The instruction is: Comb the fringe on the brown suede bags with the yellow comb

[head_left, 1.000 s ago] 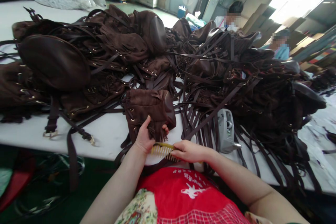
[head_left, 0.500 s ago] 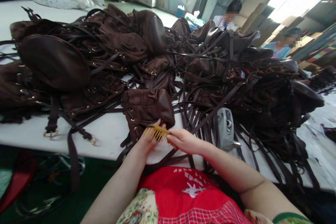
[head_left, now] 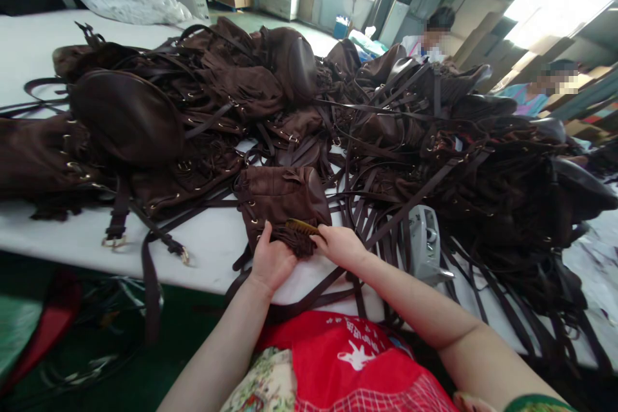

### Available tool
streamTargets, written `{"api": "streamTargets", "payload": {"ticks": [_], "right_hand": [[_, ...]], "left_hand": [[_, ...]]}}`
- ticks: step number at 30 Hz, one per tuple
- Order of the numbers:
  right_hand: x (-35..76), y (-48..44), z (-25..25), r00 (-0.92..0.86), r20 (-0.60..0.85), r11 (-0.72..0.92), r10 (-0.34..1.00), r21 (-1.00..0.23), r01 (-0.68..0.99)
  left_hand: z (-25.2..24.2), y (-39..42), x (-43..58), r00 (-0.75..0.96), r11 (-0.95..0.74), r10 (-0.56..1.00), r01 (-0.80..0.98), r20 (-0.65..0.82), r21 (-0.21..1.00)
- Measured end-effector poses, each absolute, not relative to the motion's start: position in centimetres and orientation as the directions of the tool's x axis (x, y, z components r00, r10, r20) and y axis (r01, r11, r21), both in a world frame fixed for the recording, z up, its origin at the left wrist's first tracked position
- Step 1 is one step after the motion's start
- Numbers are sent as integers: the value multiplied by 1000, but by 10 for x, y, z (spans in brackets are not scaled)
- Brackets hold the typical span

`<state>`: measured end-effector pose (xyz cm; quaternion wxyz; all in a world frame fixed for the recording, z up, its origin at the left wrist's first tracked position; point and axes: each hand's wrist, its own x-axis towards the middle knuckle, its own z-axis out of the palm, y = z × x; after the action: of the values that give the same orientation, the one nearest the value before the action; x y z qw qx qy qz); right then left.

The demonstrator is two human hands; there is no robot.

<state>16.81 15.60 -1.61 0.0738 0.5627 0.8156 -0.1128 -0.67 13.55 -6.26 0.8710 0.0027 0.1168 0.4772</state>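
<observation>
A small brown drawstring bag [head_left: 277,196] with metal eyelets and a dark, smooth base lies on its side in front of me. Its dark fringe [head_left: 297,241] spreads over the fingers of my left hand [head_left: 273,264]. That hand is open, palm up, the thumb standing apart; its fingertips are hidden beneath the strands. My right hand [head_left: 338,246] is closed around one end of a yellow-brown comb [head_left: 302,226]. The comb's teeth point down into the fringe, close to the bag's side.
Brown bags [head_left: 125,116] with long straps are heaped across the white table [head_left: 207,251]. A grey-white device [head_left: 425,241] with a metal lever stands among straps at my right. Clear plastic [head_left: 140,3] lies at the far left. Two people [head_left: 429,42] are beyond the heap.
The comb has come down from above my left hand into the fringe, its teeth now mostly hidden. Fringe now shows over my left fingers. The view has shifted slightly.
</observation>
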Motion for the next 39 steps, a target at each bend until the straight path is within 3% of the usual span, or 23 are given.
{"api": "streamTargets", "payload": {"ticks": [5, 8, 12, 16, 18, 21, 25, 31, 39], "right_hand": [[186, 150, -23, -407, -296, 322, 864, -294, 900], [193, 143, -21, -482, -358, 353, 799, -369, 860], [196, 124, -13, -613, -440, 494, 656, -364, 790], [196, 107, 0, -766, -473, 626, 436, -453, 635], [195, 109, 8, -768, -430, 625, 475, -448, 639], [189, 127, 20, -648, -298, 534, 701, -383, 754], [165, 160, 24, -516, -166, 448, 841, -321, 834], [135, 174, 3, -488, -228, 443, 842, -221, 869], [170, 157, -7, -622, -369, 489, 690, -396, 777]], "left_hand": [[-66, 133, -6, 477, 543, 816, -826, -326, 150], [-61, 132, -5, 475, 537, 820, -832, -320, 140], [-57, 133, -5, 465, 529, 825, -836, -321, 148], [-61, 134, -6, 458, 508, 844, -850, -280, 142], [-64, 134, -6, 479, 529, 831, -837, -283, 136], [-66, 132, -7, 477, 543, 815, -827, -329, 145], [-63, 131, -5, 403, 442, 879, -890, -256, 117], [-62, 128, -13, 354, 381, 899, -922, -256, 65], [-65, 130, -17, 370, 396, 901, -914, -225, 84]]}}
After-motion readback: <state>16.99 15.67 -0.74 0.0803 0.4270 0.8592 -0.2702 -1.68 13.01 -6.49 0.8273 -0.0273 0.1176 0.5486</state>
